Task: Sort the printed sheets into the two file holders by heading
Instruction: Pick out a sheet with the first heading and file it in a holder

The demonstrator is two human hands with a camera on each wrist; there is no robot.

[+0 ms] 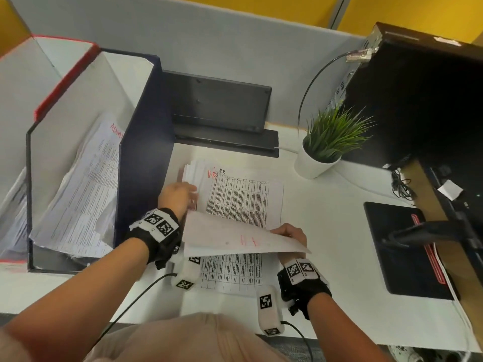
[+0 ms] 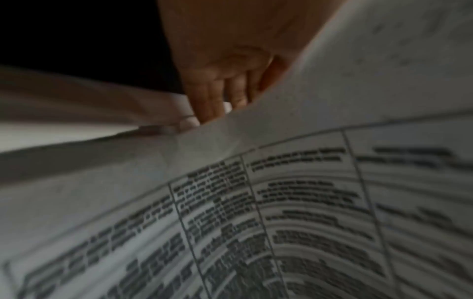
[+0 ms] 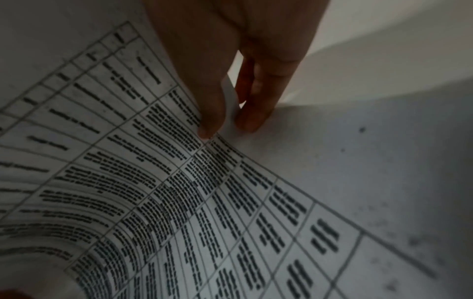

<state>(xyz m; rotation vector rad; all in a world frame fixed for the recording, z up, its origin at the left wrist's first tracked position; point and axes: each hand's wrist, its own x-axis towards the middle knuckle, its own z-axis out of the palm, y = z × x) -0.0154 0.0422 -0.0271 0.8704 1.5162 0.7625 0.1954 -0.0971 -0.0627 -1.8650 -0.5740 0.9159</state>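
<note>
A stack of printed sheets (image 1: pixel 243 199) lies mid-desk, and its top page is headed "H.R" in red. One sheet (image 1: pixel 235 239) is raised over the near half of the stack, blank back up, with red writing showing through. My right hand (image 1: pixel 287 232) pinches its right edge, thumb on the printed side (image 3: pixel 153 182) and fingers (image 3: pixel 256 105) behind it. My left hand (image 1: pixel 180 194) holds its far left corner at the stack's left edge. In the left wrist view my fingers (image 2: pixel 217 89) go behind the paper's edge (image 2: pixel 281 202). At left stand a dark blue file holder (image 1: pixel 143 126) with sheets headed "ADMIN" (image 1: pixel 86 178) and a red-edged holder (image 1: pixel 65 77).
A potted plant (image 1: pixel 316 163) stands right of the stack. A black keyboard (image 1: pixel 219 105) leans against the grey partition behind it. A black mouse pad (image 1: pixel 402 246) and a dark monitor (image 1: pixel 418 100) with cables fill the right side.
</note>
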